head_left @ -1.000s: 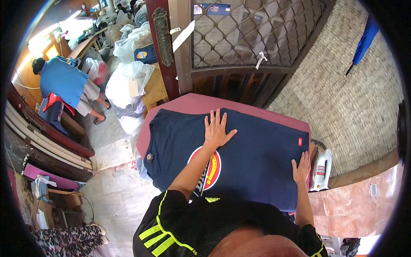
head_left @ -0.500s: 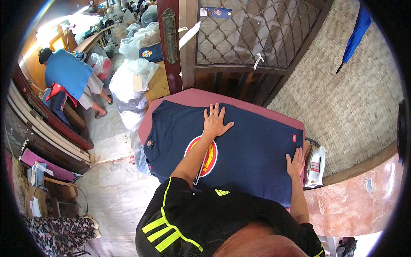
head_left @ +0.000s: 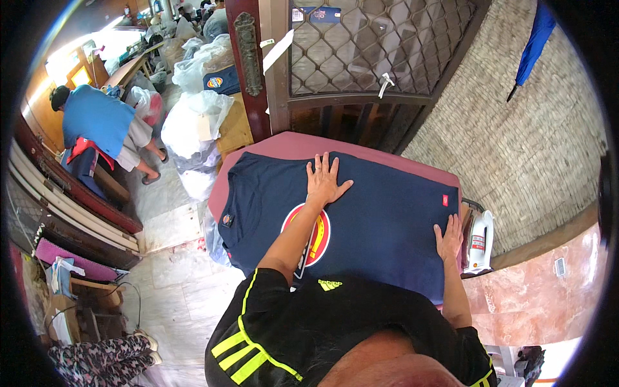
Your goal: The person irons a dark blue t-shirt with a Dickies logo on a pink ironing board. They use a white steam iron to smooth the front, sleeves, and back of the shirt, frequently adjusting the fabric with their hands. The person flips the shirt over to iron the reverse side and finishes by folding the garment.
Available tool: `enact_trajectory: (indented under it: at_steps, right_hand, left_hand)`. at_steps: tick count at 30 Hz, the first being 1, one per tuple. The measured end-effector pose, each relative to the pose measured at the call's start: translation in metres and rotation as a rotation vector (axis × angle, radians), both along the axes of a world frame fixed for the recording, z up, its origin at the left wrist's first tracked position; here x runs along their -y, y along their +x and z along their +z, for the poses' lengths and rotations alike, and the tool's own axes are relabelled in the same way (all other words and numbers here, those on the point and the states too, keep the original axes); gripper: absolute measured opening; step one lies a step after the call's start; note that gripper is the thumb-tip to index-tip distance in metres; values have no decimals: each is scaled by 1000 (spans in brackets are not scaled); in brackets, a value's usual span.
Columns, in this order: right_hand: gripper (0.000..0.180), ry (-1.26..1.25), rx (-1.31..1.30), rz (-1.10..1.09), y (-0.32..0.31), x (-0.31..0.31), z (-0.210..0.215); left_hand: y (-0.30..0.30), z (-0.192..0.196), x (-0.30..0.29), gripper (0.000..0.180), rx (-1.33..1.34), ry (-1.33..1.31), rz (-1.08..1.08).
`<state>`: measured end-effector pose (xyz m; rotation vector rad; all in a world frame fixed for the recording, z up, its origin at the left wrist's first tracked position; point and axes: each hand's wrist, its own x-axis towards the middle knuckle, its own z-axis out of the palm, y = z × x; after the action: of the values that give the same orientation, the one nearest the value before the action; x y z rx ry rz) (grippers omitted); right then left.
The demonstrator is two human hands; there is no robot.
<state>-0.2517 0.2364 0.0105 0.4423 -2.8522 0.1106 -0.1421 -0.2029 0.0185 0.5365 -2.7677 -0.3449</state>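
Observation:
A dark navy T-shirt (head_left: 387, 213) lies spread over a maroon padded ironing board (head_left: 296, 140), its neck toward the left. My left hand (head_left: 325, 182) rests flat on the shirt's upper middle, fingers spread. Beneath that forearm shows part of a round red, yellow and white print (head_left: 320, 240). My right hand (head_left: 448, 237) lies flat at the shirt's right end, by the hem, below a small red tag (head_left: 445, 200). Just right of it, a white iron (head_left: 480, 242) stands at the board's end. Neither hand holds anything.
A brown mesh door (head_left: 380, 58) stands behind the board. White plastic bags (head_left: 193, 129) are piled at the back left, where a person in a blue shirt (head_left: 97, 122) bends over. A blue umbrella (head_left: 534, 48) hangs far right; legs in camouflage trousers (head_left: 103, 361) show lower left.
Both hands stay flat on the shirt in nearly the same places. The whole view has shifted slightly. The bending person looks much the same.

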Motion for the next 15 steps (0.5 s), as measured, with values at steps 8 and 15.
enact_trajectory:
  at_steps: [8,15]
  right_hand:
    - [74,-17,-38,25,1,1,2]
    - [75,15,-19,-3,2,2,4]
  left_hand:
    - [0,-1,1,88,-10,-13,-5]
    - [-1,-3,1,88,-32,4,-11]
